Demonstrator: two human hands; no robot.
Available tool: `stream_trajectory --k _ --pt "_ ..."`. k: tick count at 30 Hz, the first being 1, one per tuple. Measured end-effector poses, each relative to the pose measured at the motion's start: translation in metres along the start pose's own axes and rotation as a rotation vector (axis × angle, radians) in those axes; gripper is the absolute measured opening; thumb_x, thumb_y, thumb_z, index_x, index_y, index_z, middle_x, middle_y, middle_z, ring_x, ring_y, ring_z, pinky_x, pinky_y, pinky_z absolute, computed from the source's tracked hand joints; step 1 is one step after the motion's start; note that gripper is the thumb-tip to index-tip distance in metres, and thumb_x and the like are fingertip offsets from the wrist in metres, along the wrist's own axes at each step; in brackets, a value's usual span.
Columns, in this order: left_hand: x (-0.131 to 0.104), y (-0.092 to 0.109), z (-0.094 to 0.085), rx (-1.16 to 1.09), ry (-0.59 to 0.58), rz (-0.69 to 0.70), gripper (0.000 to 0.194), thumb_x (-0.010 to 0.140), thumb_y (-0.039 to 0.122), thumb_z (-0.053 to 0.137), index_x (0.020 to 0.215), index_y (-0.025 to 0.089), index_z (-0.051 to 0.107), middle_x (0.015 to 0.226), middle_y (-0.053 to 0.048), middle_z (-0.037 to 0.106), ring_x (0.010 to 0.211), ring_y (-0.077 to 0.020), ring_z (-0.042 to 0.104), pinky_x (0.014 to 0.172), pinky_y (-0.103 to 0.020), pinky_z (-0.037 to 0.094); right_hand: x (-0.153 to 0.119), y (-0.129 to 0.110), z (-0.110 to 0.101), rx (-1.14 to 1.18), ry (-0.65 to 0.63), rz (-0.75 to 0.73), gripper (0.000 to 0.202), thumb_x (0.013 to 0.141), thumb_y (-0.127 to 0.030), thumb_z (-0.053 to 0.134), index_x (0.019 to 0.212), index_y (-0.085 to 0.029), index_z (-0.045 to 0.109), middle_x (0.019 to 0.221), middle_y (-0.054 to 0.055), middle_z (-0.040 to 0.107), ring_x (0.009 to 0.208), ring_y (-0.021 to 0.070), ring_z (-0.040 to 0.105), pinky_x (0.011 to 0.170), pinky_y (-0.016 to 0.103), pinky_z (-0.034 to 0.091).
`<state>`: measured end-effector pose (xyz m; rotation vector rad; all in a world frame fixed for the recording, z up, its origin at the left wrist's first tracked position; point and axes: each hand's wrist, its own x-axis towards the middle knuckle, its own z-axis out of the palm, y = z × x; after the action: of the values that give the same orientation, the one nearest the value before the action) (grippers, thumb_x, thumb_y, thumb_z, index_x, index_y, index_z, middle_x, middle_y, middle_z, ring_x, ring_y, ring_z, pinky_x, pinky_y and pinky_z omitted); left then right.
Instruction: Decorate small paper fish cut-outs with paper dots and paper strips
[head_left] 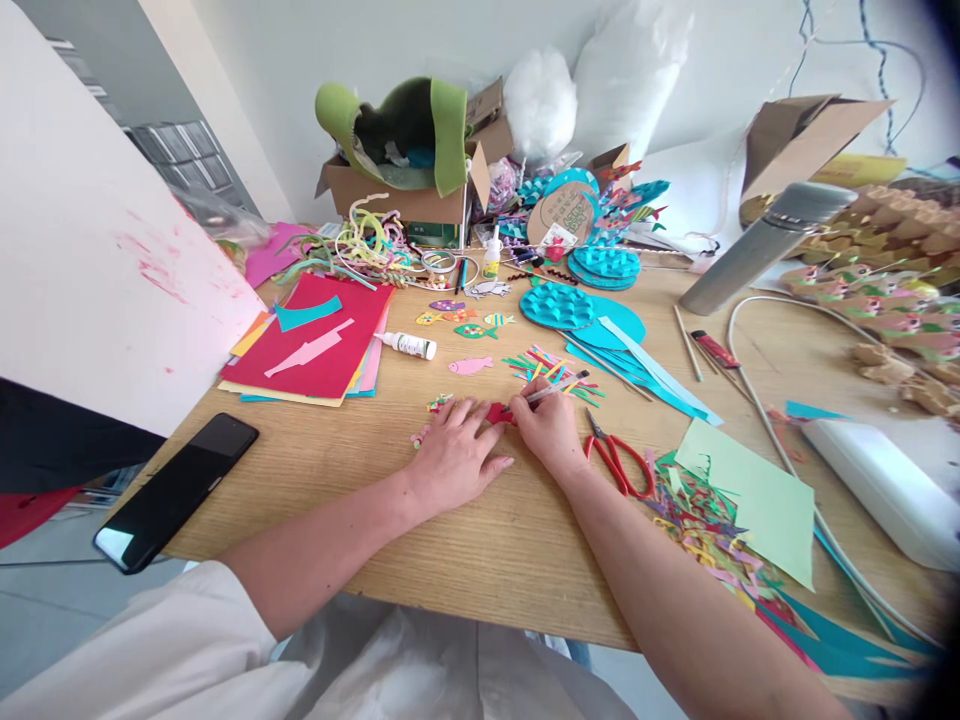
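My right hand (546, 425) is closed around a pen (559, 388), its tip down at a small red paper piece (497, 412). Flat on the table, my left hand (456, 450) presses the left side of that red piece with fingers spread. Part of the red piece is hidden under my fingers. Small colored paper dots (418, 436) lie beside my left hand. Above the hands are a pink paper fish (471, 366), several decorated paper fish (475, 331) and a pile of thin colored paper strips (555, 372). Red-handled scissors (619, 456) rest right of my right hand.
A white glue bottle (411, 346) lies by stacked colored paper (315, 340). A black phone (178, 490) sits at the left edge. Paper scraps (712, 540), a light green sheet (757, 490), a grey bottle (761, 250) and blue discs (559, 305) occupy the right and back.
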<state>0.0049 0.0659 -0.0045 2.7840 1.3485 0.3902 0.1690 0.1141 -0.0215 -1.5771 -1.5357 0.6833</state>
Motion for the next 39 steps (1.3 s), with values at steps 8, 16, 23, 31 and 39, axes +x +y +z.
stream_trajectory --k 8,16,23,31,39 --pt "0.0002 -0.0002 0.0002 0.001 -0.002 0.001 0.047 0.095 0.049 0.042 0.129 0.020 0.056 0.138 -0.013 0.053 0.130 -0.0292 0.041 0.112 -0.051 0.028 -0.0001 0.0018 -0.0003 0.007 -0.005 0.003 0.011 0.071 -0.028 0.050 0.062 -0.022 0.045 0.049 -0.002 0.053 0.046 0.0145 0.050 0.049 0.025 0.033" --pt "0.0002 -0.0003 -0.0004 0.012 -0.013 -0.003 0.048 0.095 0.049 0.040 0.130 0.019 0.056 0.138 -0.012 0.053 0.129 -0.0291 0.041 0.112 -0.050 0.028 -0.0007 0.0047 -0.0004 0.002 0.053 -0.027 0.013 0.071 -0.028 0.050 0.061 -0.023 0.044 0.047 -0.003 0.051 0.044 0.0138 0.048 0.049 0.025 0.032" --pt "0.0001 -0.0006 0.0002 0.002 -0.007 -0.003 0.048 0.095 0.049 0.041 0.130 0.019 0.057 0.138 -0.013 0.053 0.130 -0.0288 0.041 0.112 -0.050 0.027 -0.0013 0.0007 -0.0018 -0.013 0.035 -0.014 0.012 0.069 -0.029 0.049 0.060 -0.022 0.044 0.047 -0.003 0.051 0.044 0.0133 0.047 0.048 0.025 0.032" --pt "0.0005 -0.0006 0.0003 0.013 -0.007 0.002 0.047 0.095 0.049 0.042 0.129 0.019 0.057 0.138 -0.012 0.053 0.129 -0.0287 0.041 0.112 -0.050 0.028 -0.0005 -0.0034 -0.0024 -0.024 0.024 -0.032 0.013 0.067 -0.030 0.048 0.058 -0.022 0.044 0.046 -0.003 0.049 0.043 0.0122 0.043 0.047 0.024 0.031" --pt "-0.0001 -0.0007 0.0011 0.013 -0.001 0.002 0.048 0.095 0.049 0.042 0.128 0.018 0.057 0.138 -0.013 0.053 0.130 -0.0289 0.041 0.112 -0.050 0.027 -0.0011 -0.0033 -0.0020 -0.016 0.005 -0.038 0.013 0.068 -0.029 0.047 0.058 -0.022 0.044 0.046 -0.003 0.049 0.042 0.0118 0.043 0.046 0.024 0.030"
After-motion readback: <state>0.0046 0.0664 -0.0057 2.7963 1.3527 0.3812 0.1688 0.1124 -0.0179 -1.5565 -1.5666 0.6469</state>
